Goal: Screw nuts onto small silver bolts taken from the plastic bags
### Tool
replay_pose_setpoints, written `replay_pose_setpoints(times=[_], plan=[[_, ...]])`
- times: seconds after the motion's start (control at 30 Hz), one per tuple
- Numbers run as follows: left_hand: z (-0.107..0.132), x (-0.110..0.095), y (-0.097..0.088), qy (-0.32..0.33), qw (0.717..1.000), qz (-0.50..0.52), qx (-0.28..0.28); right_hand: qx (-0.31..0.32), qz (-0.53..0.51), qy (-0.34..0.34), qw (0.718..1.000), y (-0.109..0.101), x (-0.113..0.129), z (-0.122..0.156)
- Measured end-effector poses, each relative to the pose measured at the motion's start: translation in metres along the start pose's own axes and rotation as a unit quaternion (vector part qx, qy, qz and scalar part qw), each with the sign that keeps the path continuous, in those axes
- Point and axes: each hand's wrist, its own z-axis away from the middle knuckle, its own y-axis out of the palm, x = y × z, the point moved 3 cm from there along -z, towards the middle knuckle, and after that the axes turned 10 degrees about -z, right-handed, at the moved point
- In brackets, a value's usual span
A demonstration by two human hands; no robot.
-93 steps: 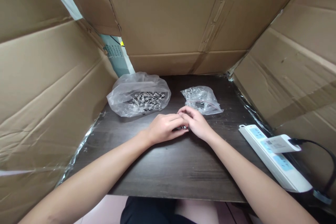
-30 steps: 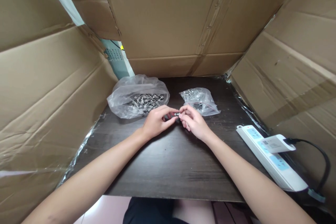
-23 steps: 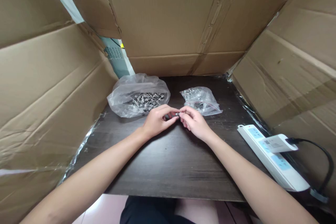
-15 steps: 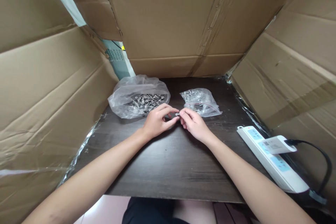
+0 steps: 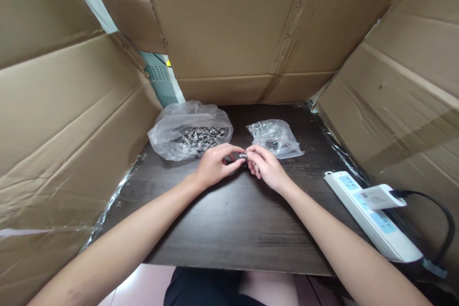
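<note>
The tabletop (image 5: 222,234) ended in a straight front edge well nearer than the screw (image 5: 243,156). Between that edge and the screw lay a broad stretch of open dark wood, crossed only by the two forearms. Nearer than the screw and far to its right, a white power strip (image 5: 376,224) lay slantwise by the tabletop's right edge, with a white plug block (image 5: 382,196) seated on it. The strip's blue marks and the block's label were too small to read. The left hand (image 5: 215,165) met the screw from its left and the right hand (image 5: 267,169) from its right, the fingers of both pinched on it just above the wood. Beyond the screw to the left sat a large bag (image 5: 190,130) of metal fasteners. Beyond it to the right sat a small bag (image 5: 274,137), with an open strip between the two. Cardboard (image 5: 244,24) walled the left, far and right edges.
</note>
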Motion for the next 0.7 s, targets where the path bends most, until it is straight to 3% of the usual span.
replay_pose_setpoints(times=[0.4, 0.7], plan=[[0.0001, 0.0018, 0.0004, -0.006, 1.0, -0.005, 0.008, 0.001, 0.034, 0.008, 0.999, 0.0002, -0.0004, 0.0007], [0.0, 0.0025, 0.0002, -0.009, 1.0, -0.014, 0.014, -0.012, -0.018, -0.007, 1.0, 0.0004, 0.0013, 0.0001]])
